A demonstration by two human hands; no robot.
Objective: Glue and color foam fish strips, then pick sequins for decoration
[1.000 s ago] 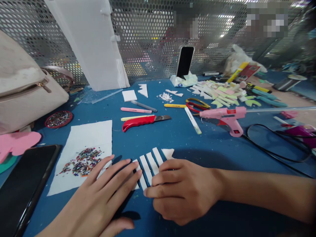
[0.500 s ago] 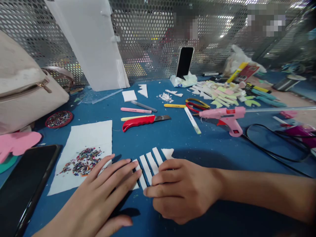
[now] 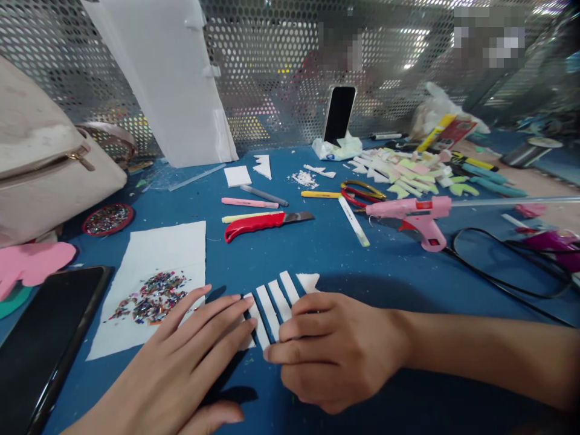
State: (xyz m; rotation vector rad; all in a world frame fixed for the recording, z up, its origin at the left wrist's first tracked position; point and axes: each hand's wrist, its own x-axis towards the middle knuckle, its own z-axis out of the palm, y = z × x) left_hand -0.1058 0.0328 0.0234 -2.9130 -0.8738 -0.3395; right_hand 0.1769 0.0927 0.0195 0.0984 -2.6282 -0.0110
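Several narrow white strips, apparently foam board (image 3: 268,309), lie side by side at a slant on the blue table. My left hand (image 3: 194,356) is open and palm down, its fingertips resting on the leftmost strip (image 3: 256,320) and its thumb apart. My right hand (image 3: 338,350) is closed, its curled fingers over the lower ends of the strips to the right. Whatever else lies under those fingers is hidden. A jagged white offcut (image 3: 308,282) sits just beyond the right knuckles. Partly under the left fingers, another white piece (image 3: 248,344) shows.
Colourful glittery bits (image 3: 158,296) lie on white paper (image 3: 181,241), beside a dark phone (image 3: 49,344). Farther back are a red-handled knife (image 3: 256,226), pens (image 3: 249,203), scissors (image 3: 362,192), a pink glue gun (image 3: 414,211) with a black cord (image 3: 502,287), and a scrap pile (image 3: 403,169).
Almost nothing differs. The left fingertips have shifted very slightly on the leftmost strip; the right hand and the other strips are practically where they were.
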